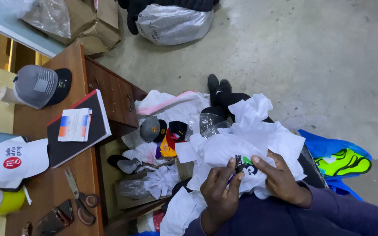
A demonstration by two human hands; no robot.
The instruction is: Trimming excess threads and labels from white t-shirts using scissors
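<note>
A bundle of white fabric (241,144) sits low and centre in the frame, heaped in the person's lap, a small printed patch of black and green showing on top. Both hands are on it. The left hand (218,194), at lower centre, has thumb and fingers curled and pinched onto the cloth right at the print; there is something small and dark at the fingertips, but I cannot tell what it is. The right hand (281,177), just beside it to the right, presses down with its fingers together, forefinger stretched toward the same print, gripping the fabric's edge.

Moving outward: above the bundle, crumpled clear plastic (211,122), and left of that a grey cap (152,129) and a red, yellow and black cap (171,137) lying on more white material on the floor. At right, a blue bag (324,144) with a neon yellow item (346,161) on it.

Over on the left, a wooden desk (44,192) carries a black book (84,131) with a small white booklet on top, scissors (80,199), a white cap (16,161), a grey-and-black cap (40,85) on a stand, and a roll of yellow tape (5,201). At the top centre, a full silvery plastic sack (171,22) rests on the concrete floor (307,57).
</note>
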